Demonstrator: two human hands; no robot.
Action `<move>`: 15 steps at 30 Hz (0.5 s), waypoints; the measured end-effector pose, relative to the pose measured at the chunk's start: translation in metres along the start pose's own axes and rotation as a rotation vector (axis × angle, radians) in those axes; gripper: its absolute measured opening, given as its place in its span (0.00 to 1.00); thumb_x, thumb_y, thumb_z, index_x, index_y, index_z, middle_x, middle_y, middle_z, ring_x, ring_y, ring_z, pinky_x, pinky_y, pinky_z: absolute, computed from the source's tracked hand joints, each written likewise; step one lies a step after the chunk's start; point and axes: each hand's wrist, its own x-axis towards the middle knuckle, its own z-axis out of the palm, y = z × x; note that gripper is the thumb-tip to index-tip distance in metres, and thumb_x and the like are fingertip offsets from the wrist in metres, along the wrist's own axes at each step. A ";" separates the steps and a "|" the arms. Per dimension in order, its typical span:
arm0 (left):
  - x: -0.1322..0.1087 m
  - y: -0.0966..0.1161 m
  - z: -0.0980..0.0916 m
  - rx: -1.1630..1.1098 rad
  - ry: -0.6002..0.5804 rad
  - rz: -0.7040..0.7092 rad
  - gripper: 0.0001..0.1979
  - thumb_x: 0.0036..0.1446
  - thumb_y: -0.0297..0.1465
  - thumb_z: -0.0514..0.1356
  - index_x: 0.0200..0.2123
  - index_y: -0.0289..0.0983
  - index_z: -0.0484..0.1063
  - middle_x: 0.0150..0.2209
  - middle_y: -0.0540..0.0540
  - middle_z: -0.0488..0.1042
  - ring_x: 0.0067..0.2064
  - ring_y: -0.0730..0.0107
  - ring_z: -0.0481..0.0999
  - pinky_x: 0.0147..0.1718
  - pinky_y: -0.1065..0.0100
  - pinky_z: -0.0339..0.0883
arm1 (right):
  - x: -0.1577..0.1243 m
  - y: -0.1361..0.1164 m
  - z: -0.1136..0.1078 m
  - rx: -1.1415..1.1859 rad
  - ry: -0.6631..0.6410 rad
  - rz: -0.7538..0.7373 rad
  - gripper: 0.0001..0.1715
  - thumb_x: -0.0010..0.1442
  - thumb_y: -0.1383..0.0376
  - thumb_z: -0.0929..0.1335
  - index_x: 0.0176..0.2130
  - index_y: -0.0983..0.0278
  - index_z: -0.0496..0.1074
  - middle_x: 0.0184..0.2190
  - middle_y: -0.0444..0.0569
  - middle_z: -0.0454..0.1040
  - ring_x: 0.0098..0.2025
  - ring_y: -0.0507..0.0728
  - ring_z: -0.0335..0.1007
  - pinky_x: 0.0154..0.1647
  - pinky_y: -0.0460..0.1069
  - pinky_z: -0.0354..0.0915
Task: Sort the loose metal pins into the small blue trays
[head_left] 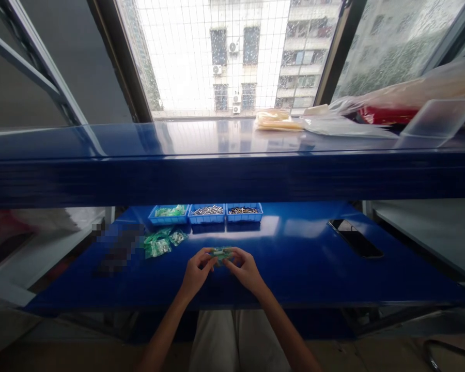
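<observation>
My left hand (pixel 197 271) and my right hand (pixel 246 268) meet over the blue work surface (pixel 294 258), both pinched on one small green plastic bag (pixel 221 253) held between the fingertips. What the bag contains is too small to make out. A small pile of similar green bags (pixel 161 243) lies just left of my hands.
Three blue trays stand in a row at the back: one with green bags (pixel 169 214), two with small metal parts (pixel 207 213) (pixel 244 212). A black phone (pixel 355 238) lies at the right. A blue shelf (pixel 232 165) overhead carries plastic bags and a clear tub (pixel 436 124).
</observation>
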 end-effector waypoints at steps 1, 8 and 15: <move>0.000 0.001 0.001 0.061 0.046 0.039 0.12 0.51 0.38 0.56 0.36 0.37 0.69 0.26 0.49 0.73 0.26 0.71 0.70 0.27 0.70 0.63 | 0.000 -0.001 -0.001 0.004 0.023 -0.015 0.12 0.51 0.61 0.67 0.37 0.63 0.72 0.30 0.47 0.73 0.21 0.49 0.63 0.20 0.43 0.58; 0.003 0.009 0.010 0.321 0.189 0.387 0.06 0.52 0.34 0.57 0.33 0.42 0.72 0.41 0.47 0.73 0.45 0.64 0.68 0.46 0.60 0.59 | 0.001 0.004 -0.009 0.102 0.178 -0.092 0.04 0.48 0.66 0.68 0.27 0.62 0.75 0.38 0.50 0.69 0.37 0.55 0.67 0.23 0.43 0.61; 0.007 0.007 0.003 0.219 0.301 0.177 0.10 0.52 0.38 0.56 0.30 0.39 0.72 0.28 0.49 0.73 0.31 0.70 0.70 0.32 0.68 0.63 | 0.002 0.009 -0.004 0.047 0.154 0.027 0.13 0.50 0.60 0.67 0.36 0.63 0.73 0.41 0.52 0.69 0.24 0.50 0.65 0.18 0.44 0.59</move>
